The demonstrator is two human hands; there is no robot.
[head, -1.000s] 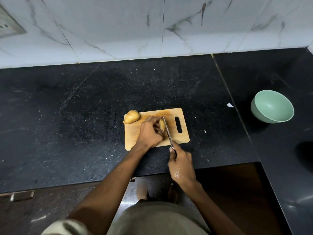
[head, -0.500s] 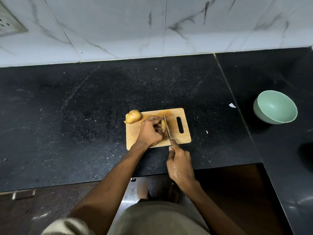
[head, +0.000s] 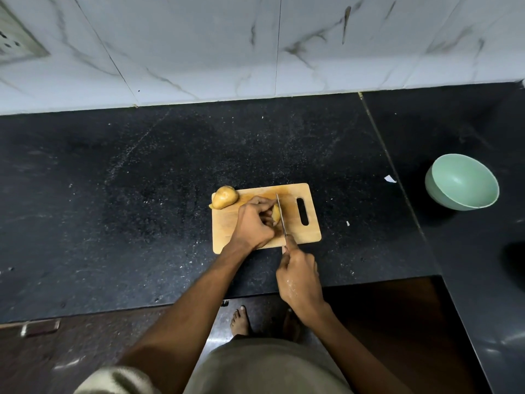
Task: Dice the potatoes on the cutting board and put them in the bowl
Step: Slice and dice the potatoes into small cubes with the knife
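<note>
while my left hand [head: 253, 223] curls over the potato [head: 275, 214] in the middle of the cutting board [head: 311, 233] and pinches it down, my right hand [head: 298, 275] is wrapped around the handle of the knife [head: 281, 216]. i judge this is the early cutting step: the blade stands at the right end of this potato, very near my left fingertips. 1 more potato [head: 225, 197] waits whole at the far left corner of the board, partly over its edge. the green bowl [head: 461, 185] sits well apart to the right and has no pieces in it. the next move calls for a straight press down, with my fingertips tucked back from the blade, i think. compared with 1 second ago, the knife sits a little more forward over the potato and my left fingers are closer around it; the second potato and the bowl have not moved.
</note>
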